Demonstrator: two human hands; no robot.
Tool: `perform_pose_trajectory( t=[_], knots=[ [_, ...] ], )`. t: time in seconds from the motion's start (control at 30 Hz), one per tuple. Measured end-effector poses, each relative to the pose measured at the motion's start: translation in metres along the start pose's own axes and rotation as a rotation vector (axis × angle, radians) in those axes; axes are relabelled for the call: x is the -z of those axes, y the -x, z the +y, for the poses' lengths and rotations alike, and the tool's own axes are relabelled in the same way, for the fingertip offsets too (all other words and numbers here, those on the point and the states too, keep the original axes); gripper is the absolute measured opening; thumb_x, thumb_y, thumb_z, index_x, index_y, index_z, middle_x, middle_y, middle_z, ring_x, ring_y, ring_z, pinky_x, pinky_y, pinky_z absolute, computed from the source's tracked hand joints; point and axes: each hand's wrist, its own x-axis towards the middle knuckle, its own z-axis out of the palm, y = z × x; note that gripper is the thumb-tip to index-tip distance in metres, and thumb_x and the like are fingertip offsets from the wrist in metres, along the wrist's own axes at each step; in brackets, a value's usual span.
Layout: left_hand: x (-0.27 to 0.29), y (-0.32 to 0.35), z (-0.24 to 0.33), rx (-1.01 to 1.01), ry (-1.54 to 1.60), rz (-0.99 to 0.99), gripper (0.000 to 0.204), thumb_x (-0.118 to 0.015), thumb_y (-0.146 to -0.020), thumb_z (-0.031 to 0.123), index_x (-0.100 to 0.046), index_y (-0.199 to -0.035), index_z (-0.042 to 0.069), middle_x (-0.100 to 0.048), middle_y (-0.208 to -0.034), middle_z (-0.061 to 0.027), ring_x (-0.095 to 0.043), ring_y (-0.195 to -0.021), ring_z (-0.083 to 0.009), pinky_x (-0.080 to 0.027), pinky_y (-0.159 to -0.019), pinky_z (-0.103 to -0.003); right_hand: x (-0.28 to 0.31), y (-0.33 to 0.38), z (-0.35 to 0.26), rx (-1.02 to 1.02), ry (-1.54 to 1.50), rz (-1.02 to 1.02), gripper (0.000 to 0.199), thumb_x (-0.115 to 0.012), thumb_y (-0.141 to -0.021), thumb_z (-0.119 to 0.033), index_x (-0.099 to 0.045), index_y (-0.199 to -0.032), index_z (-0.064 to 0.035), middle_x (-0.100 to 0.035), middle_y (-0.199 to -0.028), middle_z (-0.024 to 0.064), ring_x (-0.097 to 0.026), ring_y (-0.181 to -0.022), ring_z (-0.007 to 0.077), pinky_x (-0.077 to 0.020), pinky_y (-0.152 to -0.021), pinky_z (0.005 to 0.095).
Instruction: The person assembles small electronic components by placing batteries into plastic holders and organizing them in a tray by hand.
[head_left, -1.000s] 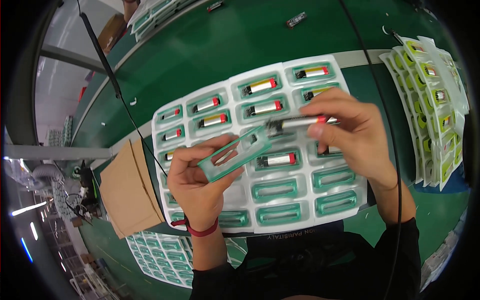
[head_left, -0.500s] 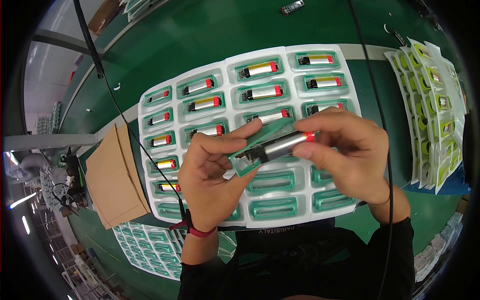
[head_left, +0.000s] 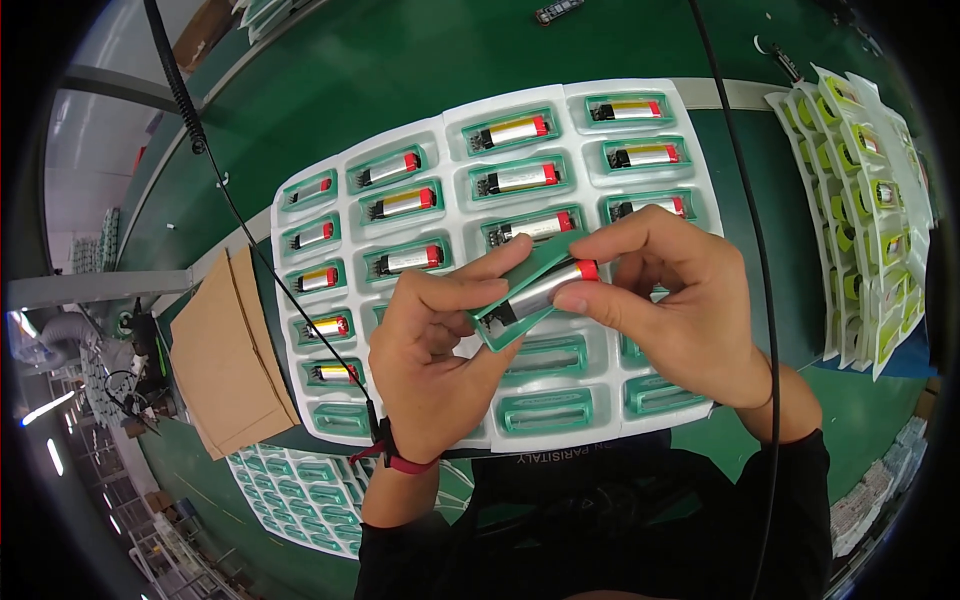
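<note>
My left hand (head_left: 440, 350) grips a small green rectangular frame (head_left: 505, 322) above the middle of a white moulded tray (head_left: 440, 135). My right hand (head_left: 680, 300) presses a silver cylindrical cell with a red end (head_left: 548, 285) into that frame, thumb and fingers closed on it. Both hands meet over the tray's lower middle pockets. Most upper and left pockets hold green frames with cells such as one silver cell (head_left: 512, 130); the lower pockets hold empty green frames (head_left: 545, 410). My palms hide the pockets beneath them.
A brown cardboard piece (head_left: 225, 350) lies left of the tray. Stacks of white trays with green frames stand at the right (head_left: 870, 220) and another sheet lies at the lower left (head_left: 290, 490). A black coiled cable (head_left: 185, 95) crosses the green table. A second thin cable (head_left: 750, 230) runs down the right.
The cell went from being held apart over the frame to sitting inside it. Both hands have closed together, and the view shifted so the tray sits lower and larger.
</note>
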Motion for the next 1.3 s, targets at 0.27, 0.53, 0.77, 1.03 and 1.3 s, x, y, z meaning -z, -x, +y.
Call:
perform_pose_trajectory(
  t=[0.27,0.53,0.77,1.03,1.3],
  knots=[
    [-0.004,0.001,0.000,-0.077,0.013,0.071,0.034,-0.065,-0.075,-0.015,-0.043,-0.097,-0.001,-0.055,-0.119,-0.0342,-0.056,-0.115,-0.0333,-0.049,-0.094,-0.037,-0.007,-0.008,0.003,0.001,-0.002,0.055,0.039,-0.081,-0.071,-0.006,-0.055,-0.100,-0.0048,-0.051,-0.092,0.0015,-0.043,-0.053,-0.0003,-0.0352,-0.045,0.0159],
    [-0.011,-0.001,0.006,0.007,0.079,0.124,0.047,-0.066,-0.071,-0.018,-0.044,-0.109,-0.001,-0.057,-0.115,-0.0329,-0.060,-0.109,-0.0317,-0.055,-0.084,-0.033,-0.005,-0.002,0.003,0.130,-0.114,0.005,0.037,-0.074,-0.076,-0.017,-0.057,-0.105,-0.0034,-0.058,-0.082,0.0083,-0.058,-0.053,0.0155,-0.0452,-0.049,0.0279],
    [-0.010,0.001,0.028,0.201,-0.134,0.068,0.032,-0.060,-0.086,-0.003,-0.058,-0.118,-0.007,-0.065,-0.100,-0.0097,-0.060,-0.084,-0.0095,-0.048,-0.072,-0.020,0.000,-0.004,0.013,0.310,-0.056,-0.020,0.035,-0.074,-0.074,-0.003,-0.059,-0.106,-0.0036,-0.058,-0.091,0.0044,-0.056,-0.069,0.0082,-0.0464,-0.051,0.0200],
    [-0.003,-0.003,0.025,0.044,-0.492,-0.064,0.030,-0.061,-0.080,-0.007,-0.061,-0.110,-0.002,-0.065,-0.092,-0.0134,-0.064,-0.083,-0.0208,-0.049,-0.075,-0.027,0.011,-0.010,0.011,0.263,0.057,-0.222,0.029,-0.070,-0.076,-0.003,-0.058,-0.103,-0.0032,-0.059,-0.093,0.0090,-0.060,-0.072,0.0204,-0.0488,-0.057,0.0291],
    [0.002,-0.003,0.027,0.099,-0.539,-0.239,0.031,-0.069,-0.079,0.001,-0.059,-0.109,0.002,-0.062,-0.086,-0.0137,-0.063,-0.076,-0.0294,-0.050,-0.064,-0.033,0.020,-0.005,0.008,0.386,0.304,-0.326,0.025,-0.066,-0.078,-0.006,-0.057,-0.100,0.0026,-0.055,-0.087,0.0145,-0.060,-0.078,0.0339,-0.0499,-0.066,0.0407]
  ],
)
